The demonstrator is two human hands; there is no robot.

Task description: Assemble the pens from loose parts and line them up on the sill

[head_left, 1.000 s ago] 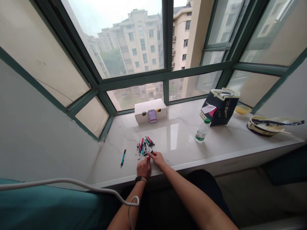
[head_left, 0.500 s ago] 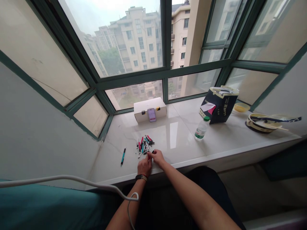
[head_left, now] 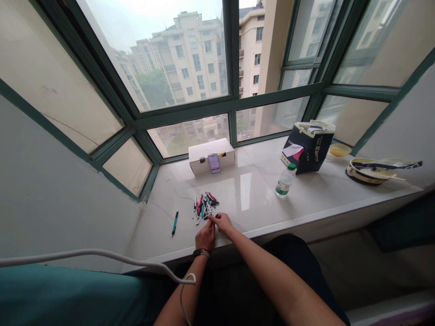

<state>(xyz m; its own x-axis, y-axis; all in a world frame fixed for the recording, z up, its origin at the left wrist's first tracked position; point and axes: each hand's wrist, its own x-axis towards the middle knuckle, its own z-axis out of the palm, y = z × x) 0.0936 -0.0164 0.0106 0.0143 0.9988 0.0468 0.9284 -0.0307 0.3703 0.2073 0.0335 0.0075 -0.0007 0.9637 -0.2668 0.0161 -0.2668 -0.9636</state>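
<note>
My right hand (head_left: 223, 222) pinches a dark piece (head_left: 216, 216); my left hand (head_left: 205, 235), I can't tell. Pen parts (head_left: 203, 210) lie near, at 11 o'clock.

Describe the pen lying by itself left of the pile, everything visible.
The pen is slim and straight, with a teal barrel between black ends; it looks like plastic. Its narrow tip seems to point toward the near edge of the pale, glossy windowsill; finer detail is too small to make out. It lies flat, apart from the pile of pen parts, its far end slanting slightly right. It appears to touch nothing but the windowsill.
</note>
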